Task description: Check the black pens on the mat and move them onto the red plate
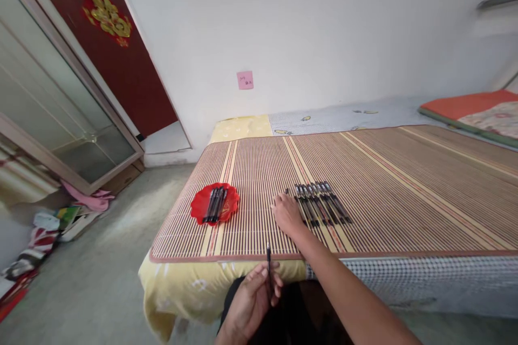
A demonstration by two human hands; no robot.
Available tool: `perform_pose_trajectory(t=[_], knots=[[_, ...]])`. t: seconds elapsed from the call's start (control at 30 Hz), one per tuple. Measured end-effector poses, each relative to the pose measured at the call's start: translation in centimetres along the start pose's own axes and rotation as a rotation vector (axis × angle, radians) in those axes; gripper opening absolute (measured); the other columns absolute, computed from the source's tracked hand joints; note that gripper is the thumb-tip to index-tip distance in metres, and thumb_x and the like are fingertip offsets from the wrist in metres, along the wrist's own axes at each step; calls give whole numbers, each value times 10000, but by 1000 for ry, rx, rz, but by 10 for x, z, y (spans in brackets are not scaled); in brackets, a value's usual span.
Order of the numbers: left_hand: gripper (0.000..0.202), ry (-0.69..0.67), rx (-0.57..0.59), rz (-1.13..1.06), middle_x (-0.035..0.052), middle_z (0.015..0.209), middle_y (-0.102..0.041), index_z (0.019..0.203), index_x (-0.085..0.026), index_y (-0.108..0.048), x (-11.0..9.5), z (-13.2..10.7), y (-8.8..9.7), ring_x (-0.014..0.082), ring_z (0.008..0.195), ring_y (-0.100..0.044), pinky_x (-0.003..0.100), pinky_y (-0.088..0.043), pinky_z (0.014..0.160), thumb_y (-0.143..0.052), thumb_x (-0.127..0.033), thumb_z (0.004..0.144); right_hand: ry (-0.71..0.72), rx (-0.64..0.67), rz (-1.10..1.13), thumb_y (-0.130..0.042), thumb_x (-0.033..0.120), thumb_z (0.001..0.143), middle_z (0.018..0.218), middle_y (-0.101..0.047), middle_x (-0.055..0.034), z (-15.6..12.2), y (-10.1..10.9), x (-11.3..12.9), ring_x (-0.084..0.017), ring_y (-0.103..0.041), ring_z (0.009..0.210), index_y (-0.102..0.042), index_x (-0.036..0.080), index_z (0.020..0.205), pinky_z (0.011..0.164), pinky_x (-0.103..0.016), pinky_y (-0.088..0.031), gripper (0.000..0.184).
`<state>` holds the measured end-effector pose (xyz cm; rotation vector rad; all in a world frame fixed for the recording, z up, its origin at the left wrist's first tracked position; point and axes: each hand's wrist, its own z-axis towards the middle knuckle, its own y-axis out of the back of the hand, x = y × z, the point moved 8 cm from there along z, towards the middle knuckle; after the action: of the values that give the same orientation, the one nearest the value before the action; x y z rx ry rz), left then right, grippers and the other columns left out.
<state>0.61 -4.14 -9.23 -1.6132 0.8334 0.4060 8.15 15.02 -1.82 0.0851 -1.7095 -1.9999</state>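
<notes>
My left hand [254, 294] is closed around a slim dark pen [268, 259], held upright at the front edge of the bed with its pale tip up. My right hand [286, 213] reaches over the mat to the left end of a row of dark pens [319, 204]. Its fingers are drawn together, and a small dark end pokes out just beyond them; the rest of that thing is hidden. Several pens lie side by side in the row, slightly slanted. To the left, a red scalloped plate [196, 207] holds several more dark pens [216, 205].
A striped bamboo mat [388, 188] covers the bed, over a yellow and grey sheet [182, 285]. Folded bedding [469, 110] lies at the far right. A pink note [245, 80] is on the wall. Clothes and other items [44, 237] lie on the floor at left.
</notes>
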Motion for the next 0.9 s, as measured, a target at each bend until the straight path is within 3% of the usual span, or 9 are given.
perform_pose_trajectory(t=[0.1,0.17,0.3,0.37,0.5,0.63,0.77,0.9], knots=[[308,-10,6,-10,98,836,-703,1078,-90,-733,-1,1,0,147,652,-615,245,-415,535,-730,-347,909,98,-13,29,-496,193,1007,1253,-668,-152,-14,2,13,-252,-586,1189,-676,144,1180,1054,-360,-392,254],[290,-1,7,-20,93,831,-702,1071,-98,-733,-1,1,-1,145,652,-618,242,-419,536,-740,-333,902,124,-23,29,-493,202,1014,1362,-635,-125,-19,4,15,-234,-540,1284,-654,181,1258,1107,-353,-352,293],[280,22,17,-23,91,832,-703,1071,-104,-729,1,1,-2,145,657,-621,242,-419,546,-759,-312,885,-50,-67,-22,-520,304,1011,1508,-505,-254,-8,10,-3,-371,-399,1429,-552,80,1415,1179,-558,-207,463],[278,25,18,-21,91,832,-703,1071,-105,-728,1,1,-1,147,660,-622,243,-418,548,-761,-309,884,-104,-55,-36,-527,333,1007,1400,-585,-292,0,8,-6,-403,-464,1361,-607,42,1343,1155,-605,-203,451],[268,28,18,-26,93,838,-708,1073,-107,-731,1,1,0,145,660,-621,243,-418,554,-752,-303,892,-20,13,-14,-517,261,1005,1160,-718,-219,3,-4,15,-328,-578,1204,-730,77,1108,1111,-463,-315,300],[268,28,37,-28,95,835,-712,1061,-104,-736,0,0,-2,141,652,-620,240,-421,554,-754,-310,891,59,47,29,-453,111,998,1156,-713,-164,-13,-10,36,-259,-595,1157,-727,117,1088,1027,-336,-389,288],[278,31,34,-28,89,826,-712,1055,-110,-735,0,1,-4,138,646,-620,235,-415,547,-779,-313,871,39,55,64,-410,48,992,1155,-695,-132,-24,-6,34,-235,-605,1109,-703,154,1086,946,-300,-428,325],[278,37,23,-11,88,818,-711,1042,-112,-731,0,0,-3,138,644,-616,241,-416,552,-786,-317,863,-27,76,95,-470,22,951,1161,-685,-158,-26,-1,23,-257,-622,1096,-700,128,1096,918,-318,-444,291]])
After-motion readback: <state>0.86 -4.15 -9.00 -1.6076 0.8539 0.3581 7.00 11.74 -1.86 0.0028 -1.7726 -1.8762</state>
